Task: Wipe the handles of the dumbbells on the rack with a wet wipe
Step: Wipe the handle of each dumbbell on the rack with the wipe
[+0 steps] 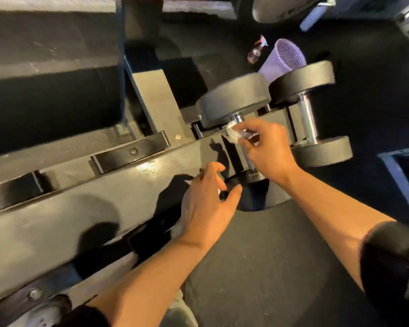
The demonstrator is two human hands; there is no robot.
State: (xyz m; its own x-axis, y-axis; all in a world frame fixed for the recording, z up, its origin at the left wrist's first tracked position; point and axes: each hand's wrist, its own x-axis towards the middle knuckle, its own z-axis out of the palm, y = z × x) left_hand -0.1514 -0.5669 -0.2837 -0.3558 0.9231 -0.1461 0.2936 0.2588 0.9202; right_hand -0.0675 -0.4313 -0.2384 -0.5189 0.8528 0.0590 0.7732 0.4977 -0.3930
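Head view of a dumbbell rack (104, 185), crumpled wet wipe (232, 134) pinched by the right hand (267, 149) against the handle (237, 119) of a dumbbell (234, 97) seated on the rack, left hand (206, 204) held loose-fingered and empty by the near weight, second dumbbell (312, 109) alongside, purple basket (283, 57) set behind.

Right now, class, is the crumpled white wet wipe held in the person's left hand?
No. The right hand pinches the crumpled white wet wipe against a chrome dumbbell handle; the left hand holds none.
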